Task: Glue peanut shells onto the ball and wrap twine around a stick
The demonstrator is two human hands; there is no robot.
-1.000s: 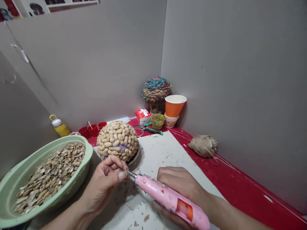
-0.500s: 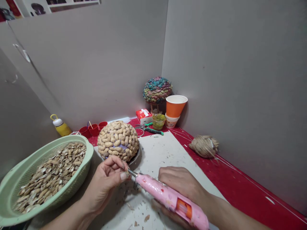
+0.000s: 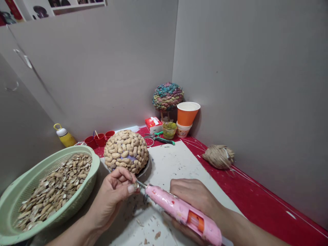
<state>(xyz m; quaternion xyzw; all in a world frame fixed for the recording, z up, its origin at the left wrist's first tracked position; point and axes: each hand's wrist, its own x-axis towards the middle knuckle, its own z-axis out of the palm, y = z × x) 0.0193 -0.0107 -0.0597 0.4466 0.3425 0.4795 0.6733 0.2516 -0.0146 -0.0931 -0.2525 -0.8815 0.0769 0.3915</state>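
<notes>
Head view, the only one. The left hand [image 3: 110, 196] is pinching a small pale piece [image 3: 137, 185] between thumb and fingers; it is mostly hiding there, probably a bit of shell. The right hand [image 3: 196, 198] is wrapping firmly around a pink glue gun [image 3: 176, 212], whose metal nozzle [image 3: 141, 185] is pointing at the piece and apparently meeting it; no glue is showing clearly. The peanut-covered dome [image 3: 124, 147] is sitting in a dish [image 3: 147, 166] just beyond the left hand, a purple patch [image 3: 131, 158] showing among its shells. The green colander [image 3: 95, 164] is standing at left, holding loose shells [image 3: 56, 189].

Judgement: the nozzle is working very near the fingertips, so pinching by the edge, steadying both wrists and squeezing lightly should be serving best.
</notes>
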